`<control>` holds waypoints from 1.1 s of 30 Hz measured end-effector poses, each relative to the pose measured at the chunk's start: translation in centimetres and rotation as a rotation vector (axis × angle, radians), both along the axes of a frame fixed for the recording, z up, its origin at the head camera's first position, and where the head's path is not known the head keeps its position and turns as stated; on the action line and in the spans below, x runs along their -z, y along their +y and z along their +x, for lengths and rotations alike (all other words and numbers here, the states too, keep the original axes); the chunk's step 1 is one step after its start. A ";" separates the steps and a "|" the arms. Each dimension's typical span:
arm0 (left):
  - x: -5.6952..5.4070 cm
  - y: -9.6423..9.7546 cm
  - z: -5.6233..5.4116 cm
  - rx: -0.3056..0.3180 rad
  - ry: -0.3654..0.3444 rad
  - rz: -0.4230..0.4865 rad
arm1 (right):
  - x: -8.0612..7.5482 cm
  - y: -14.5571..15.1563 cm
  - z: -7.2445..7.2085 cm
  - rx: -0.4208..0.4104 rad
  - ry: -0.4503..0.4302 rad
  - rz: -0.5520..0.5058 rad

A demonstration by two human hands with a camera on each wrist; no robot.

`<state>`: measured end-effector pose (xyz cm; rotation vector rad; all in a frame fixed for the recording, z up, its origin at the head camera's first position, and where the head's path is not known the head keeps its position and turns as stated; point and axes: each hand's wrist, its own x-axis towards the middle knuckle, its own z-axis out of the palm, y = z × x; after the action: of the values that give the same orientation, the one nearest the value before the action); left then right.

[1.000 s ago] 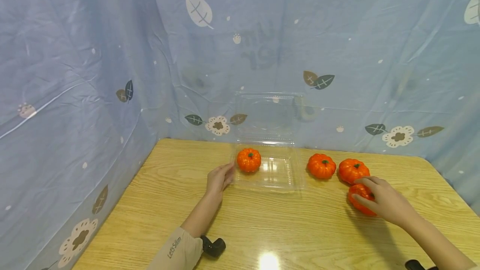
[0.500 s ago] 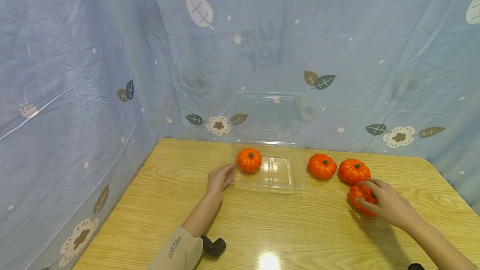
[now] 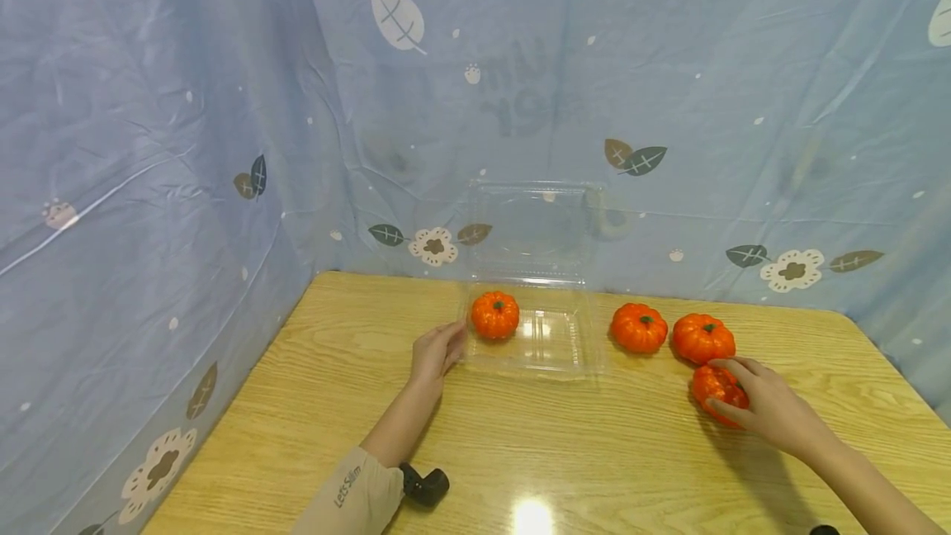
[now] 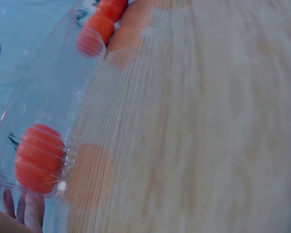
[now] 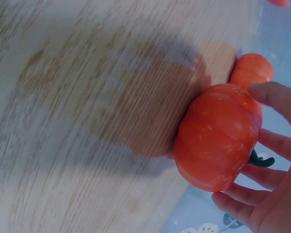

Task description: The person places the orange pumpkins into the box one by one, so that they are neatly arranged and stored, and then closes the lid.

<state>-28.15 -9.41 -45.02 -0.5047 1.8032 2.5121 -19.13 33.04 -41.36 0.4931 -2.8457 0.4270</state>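
A clear plastic clamshell container (image 3: 550, 353) lies with its lid raised at the back of the table. One small orange pumpkin (image 3: 495, 315) sits in its left part. My left hand (image 3: 434, 355) touches the container's left side with fairly straight fingers; the left wrist view shows the fingertips (image 4: 33, 201) at its wall. At the right, my right hand (image 3: 773, 403) holds another small pumpkin (image 5: 216, 141) from above, thumb on one side and fingers on the other, the green stem between them. This pumpkin appears to rest on the table.
Two more small pumpkins, one in the middle (image 3: 639, 329) and one farther right (image 3: 702, 338), stand right of the container. The wooden table (image 3: 565, 452) ends at a blue patterned curtain (image 3: 683, 89) behind and to the left.
My right hand has settled slightly on the nearest pumpkin, with its fingers closer round it. The left hand and container stay in place; the head view shifts a little.
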 end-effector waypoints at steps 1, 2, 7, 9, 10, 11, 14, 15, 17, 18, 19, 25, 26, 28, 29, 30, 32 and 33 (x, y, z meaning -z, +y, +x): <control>0.0 0.0 0.0 -0.002 0.000 0.000 | 0.0 0.0 0.0 0.000 -0.002 -0.005; 0.0 0.0 0.0 -0.002 0.001 -0.001 | 0.1 0.0 0.0 -0.001 -0.001 -0.010; 0.0 0.0 0.0 -0.001 -0.007 -0.005 | 0.3 0.1 0.0 -0.011 0.015 -0.021; -0.1 0.0 0.1 -0.003 -0.011 -0.006 | 0.4 0.2 0.0 -0.015 0.023 -0.023; -0.1 0.0 0.1 -0.003 -0.012 -0.004 | 0.4 0.3 -0.1 -0.015 0.022 -0.024; -0.1 0.0 0.1 -0.004 -0.011 -0.002 | 0.4 0.3 -0.1 -0.014 0.020 -0.024; 0.0 0.0 0.1 -0.006 -0.006 0.005 | 0.4 0.4 -0.1 -0.003 0.002 -0.024; 0.0 0.0 0.1 -0.005 -0.002 0.006 | 0.4 0.4 -0.1 0.001 -0.005 -0.024; 0.1 0.0 0.2 -0.003 0.005 0.001 | 0.3 0.3 0.0 0.006 -0.019 -0.022; 0.1 0.0 0.2 -0.001 0.008 -0.003 | 0.3 0.3 0.0 0.009 -0.027 -0.021; 0.1 0.0 0.3 0.001 0.014 -0.010 | 0.3 0.3 0.0 0.010 -0.032 -0.019; 0.1 0.1 0.4 -0.008 0.011 -0.008 | 0.3 0.5 0.0 0.008 -0.043 -0.011; 0.0 0.1 0.4 -0.009 0.010 -0.008 | 0.3 0.5 0.0 0.005 -0.044 -0.012; 0.1 0.2 0.4 -0.011 0.010 -0.007 | 0.3 0.5 -0.1 0.006 -0.051 -0.007; 0.1 0.1 0.4 -0.011 0.012 -0.010 | 0.2 0.5 -0.1 0.008 -0.057 -0.006; 0.1 0.1 0.3 -0.011 0.016 -0.013 | 0.2 0.5 -0.1 0.010 -0.064 -0.004; 0.2 0.1 0.3 -0.012 0.013 -0.013 | 0.0 0.5 -0.2 0.014 -0.075 -0.002; 0.2 0.1 0.3 -0.013 0.011 -0.012 | -0.1 0.4 -0.2 0.018 -0.078 0.000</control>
<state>-27.89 -9.27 -45.23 -0.5061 1.8256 2.5193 -19.30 33.46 -41.30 0.4605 -2.9220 0.4526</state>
